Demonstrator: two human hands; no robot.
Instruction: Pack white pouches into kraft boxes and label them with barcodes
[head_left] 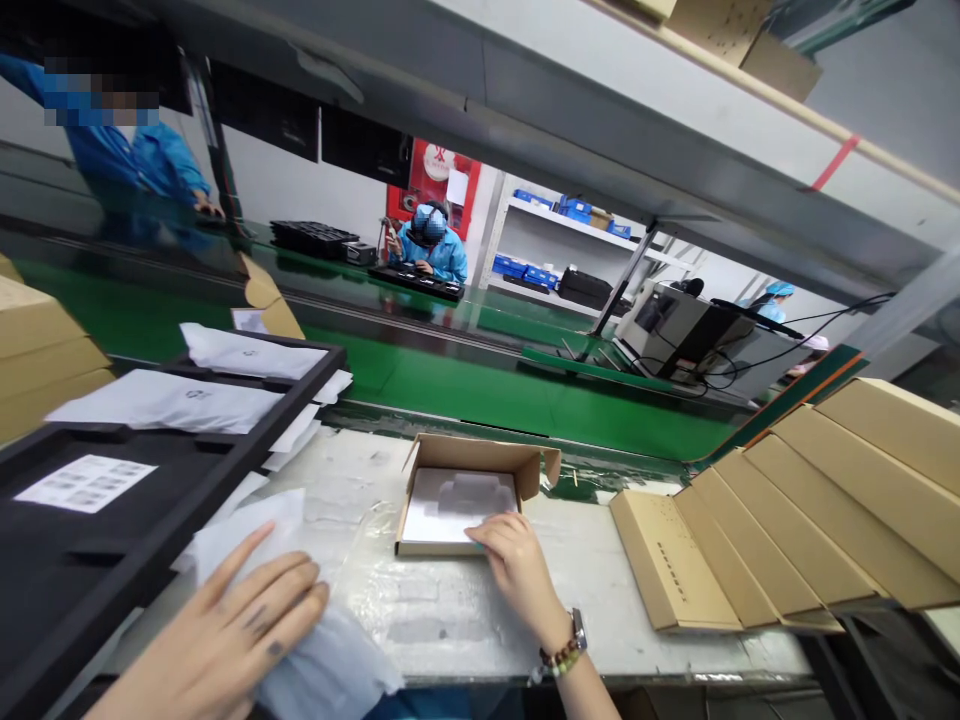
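My left hand [251, 615] is closed over a white wrapped pouch [330, 665] at the bench's near left. Its fingers stretch across the top and the thumb is hidden beneath. An open cardboard box [442, 549] sits at the middle of the bench, its lid raised at the back. Inside lies a white card [435, 515] with a greyish shape on it. At the box's near right corner, my right hand [517, 565] has its fingertips together on the card's near edge; exactly how they grip it is partly hidden.
To the left, a black tray [225, 480] carries white wrapped pouches [169, 400] and a label sheet [86, 482]. Closed cardboard boxes [780, 520] lean in a row on the right. Behind runs a green conveyor belt [450, 385]; people in blue work beyond. A shelf [600, 110] overhangs.
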